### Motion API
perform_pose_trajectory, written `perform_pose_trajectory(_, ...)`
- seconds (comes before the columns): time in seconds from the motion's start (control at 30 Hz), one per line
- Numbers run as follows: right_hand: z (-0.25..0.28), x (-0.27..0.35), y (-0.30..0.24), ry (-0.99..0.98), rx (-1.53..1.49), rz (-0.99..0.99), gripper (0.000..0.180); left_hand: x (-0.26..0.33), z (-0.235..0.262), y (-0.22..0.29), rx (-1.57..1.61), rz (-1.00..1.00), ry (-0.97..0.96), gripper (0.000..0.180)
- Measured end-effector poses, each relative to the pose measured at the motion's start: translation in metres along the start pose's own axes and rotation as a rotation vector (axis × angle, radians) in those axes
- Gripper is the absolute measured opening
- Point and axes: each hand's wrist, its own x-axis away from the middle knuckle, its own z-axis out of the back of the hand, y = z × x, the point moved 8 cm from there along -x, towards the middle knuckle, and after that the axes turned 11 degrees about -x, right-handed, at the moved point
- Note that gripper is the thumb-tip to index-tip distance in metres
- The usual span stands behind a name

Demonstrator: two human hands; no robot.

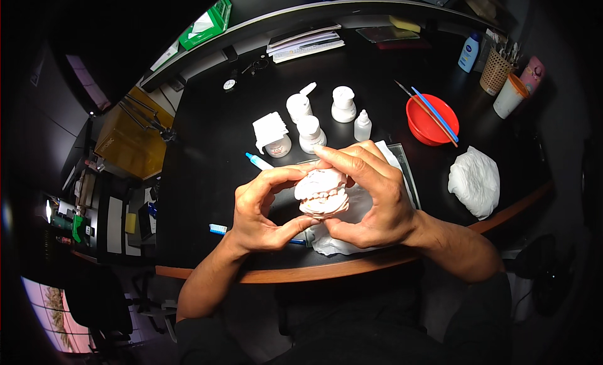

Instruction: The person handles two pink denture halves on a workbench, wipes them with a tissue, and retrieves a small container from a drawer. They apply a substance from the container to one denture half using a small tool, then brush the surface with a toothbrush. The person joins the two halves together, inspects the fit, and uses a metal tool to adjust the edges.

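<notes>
A white plaster dental model, its upper and lower teeth set together, is held up over the near part of the black table. My left hand grips it from the left, the thumb under the lower half and the fingers at the top. From the right my right hand closes on it the same way, thumb below and index finger on top. Beneath the hands lies a crumpled white tissue on a flat glass-like plate. A blue toothbrush is partly hidden behind my left hand.
Several white bottles and a small dropper bottle stand beyond the hands. A red bowl with two brushes across it is at the right, near a wadded white cloth. A blue-capped pen lies left. The wooden table edge is nearest me.
</notes>
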Motion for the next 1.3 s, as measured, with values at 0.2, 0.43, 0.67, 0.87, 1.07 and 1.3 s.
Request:
perform_pose_trajectory(0.2, -0.001, 0.001, 0.001, -0.013, 0.005, -0.014, 0.082, 0.001, 0.001, 0.000, -0.027, 0.000, -0.011, 0.065)
perform_pose_trajectory(0.43, 0.001, 0.000, -0.001, -0.006, 0.020, 0.004, 0.082, -0.002, 0.001, 0.001, 0.003, -0.012, 0.008, 0.064)
perform_pose_trajectory(0.67, -0.001, 0.001, 0.002, 0.002, 0.002, 0.000, 0.080, -0.002, 0.004, 0.004, -0.019, -0.039, 0.013, 0.064)
perform_pose_trajectory(0.87, 0.001, 0.000, -0.001, 0.006, 0.021, 0.047, 0.070, -0.005, 0.006, 0.008, -0.051, -0.065, 0.023, 0.063)
perform_pose_trajectory(1.07, -0.003, 0.000, 0.002, -0.010, -0.014, 0.054, 0.056, -0.009, 0.012, 0.012, -0.179, -0.073, 0.035, 0.061)
perform_pose_trajectory(1.3, -0.005, 0.003, 0.008, 0.008, -0.116, -0.025, 0.055, -0.014, 0.010, 0.024, -0.314, -0.144, 0.078, 0.060)
